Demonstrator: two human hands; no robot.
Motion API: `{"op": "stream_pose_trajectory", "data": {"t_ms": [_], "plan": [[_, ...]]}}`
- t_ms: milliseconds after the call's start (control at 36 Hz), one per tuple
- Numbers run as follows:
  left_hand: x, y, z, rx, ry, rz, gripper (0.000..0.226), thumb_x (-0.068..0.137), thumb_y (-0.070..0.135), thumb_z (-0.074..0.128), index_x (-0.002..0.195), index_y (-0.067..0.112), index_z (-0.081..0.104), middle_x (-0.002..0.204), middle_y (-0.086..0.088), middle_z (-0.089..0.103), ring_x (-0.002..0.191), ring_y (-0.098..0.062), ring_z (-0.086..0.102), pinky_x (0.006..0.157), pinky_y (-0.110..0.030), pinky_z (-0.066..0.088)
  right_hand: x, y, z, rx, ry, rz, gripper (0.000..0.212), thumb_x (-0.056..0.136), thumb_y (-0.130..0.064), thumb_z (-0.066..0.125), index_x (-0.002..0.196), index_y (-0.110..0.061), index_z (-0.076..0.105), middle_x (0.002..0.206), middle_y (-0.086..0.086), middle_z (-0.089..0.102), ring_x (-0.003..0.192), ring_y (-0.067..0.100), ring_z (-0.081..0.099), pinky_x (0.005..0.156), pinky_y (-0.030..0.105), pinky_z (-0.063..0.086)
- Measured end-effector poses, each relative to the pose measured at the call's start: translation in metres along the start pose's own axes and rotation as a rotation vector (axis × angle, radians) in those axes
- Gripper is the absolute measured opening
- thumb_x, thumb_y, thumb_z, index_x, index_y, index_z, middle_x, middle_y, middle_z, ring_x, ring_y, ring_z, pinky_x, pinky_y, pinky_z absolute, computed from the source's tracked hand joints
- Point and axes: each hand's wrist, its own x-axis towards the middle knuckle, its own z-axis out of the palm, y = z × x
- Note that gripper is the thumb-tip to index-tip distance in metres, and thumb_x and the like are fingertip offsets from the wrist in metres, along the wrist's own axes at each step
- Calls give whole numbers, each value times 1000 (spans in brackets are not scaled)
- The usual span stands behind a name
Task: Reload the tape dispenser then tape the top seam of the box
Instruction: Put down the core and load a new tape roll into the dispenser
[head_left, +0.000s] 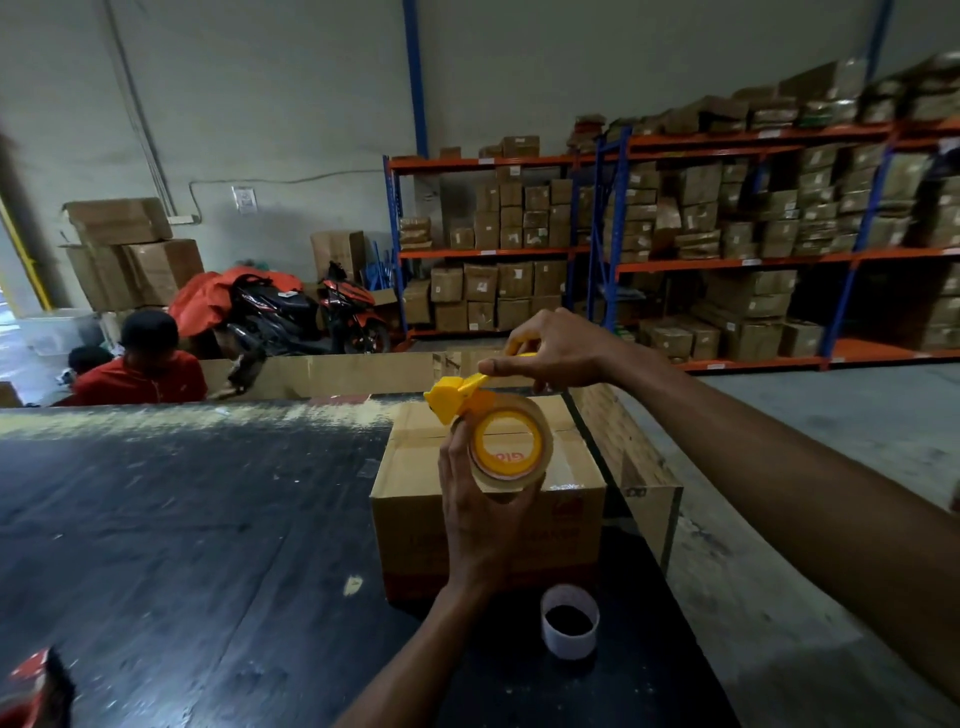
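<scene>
Far on the left, one person in a red shirt (143, 376) sits past the far edge of the big dark table (182, 519), and two motorbikes (311, 312) stand by the wall behind. Coming to the middle, one brown box (410, 504) sits on the table near its right edge, with its top flaps shut. The left hand (480, 512) is raised just over the near part of the box and is wrapped around one roll of clear tape (511, 447), with the fingers curled up the roll's left side and the palm under it. The roll has a yellow ring in its middle and sits on one yellow tape dispenser (457, 397), whose front part sticks out to the left, over the top of the box. The right hand (556, 345) is a bit farther away and higher, and it is pinching the yellow handle of the dispenser from above. So both hands hold the same tool, one on the roll and one on the handle. Near the front, just right of the left arm, one empty white tape ring (570, 621) stands on the table. Far on the right, the shelves (727, 254) are full of many brown boxes.
</scene>
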Motion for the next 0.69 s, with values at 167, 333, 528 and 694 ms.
{"op": "stream_pose_trajectory", "data": {"t_ms": [167,333,528,694], "plan": [[11,12,1,-58,56,-37,103,69,27,92,150,21,30,147,13,36,140,0,36,110,-33,45,-11,-4,-1,120,-155,122,60,87,-67,64,118,-16,62,106,4,70,91,18,72,71,32,60],[15,26,4,-65,57,-25,102,68,27,93,149,16,32,148,7,37,140,-10,39,100,-51,53,-18,-2,-2,89,-337,186,37,93,-32,74,121,-19,54,110,4,70,100,18,69,76,28,56],[8,35,11,-212,-37,-131,110,71,28,90,154,24,18,158,3,31,145,-13,37,110,-46,47,-21,-5,3,14,-266,131,42,96,-23,69,131,-20,47,112,5,65,93,15,68,74,29,58],[-4,25,1,-493,-185,-395,75,89,-9,63,148,23,29,148,-4,51,135,-10,54,109,-35,48,-23,2,7,-115,-215,136,37,93,-26,71,124,-20,52,107,3,60,87,14,62,64,24,48]]}}
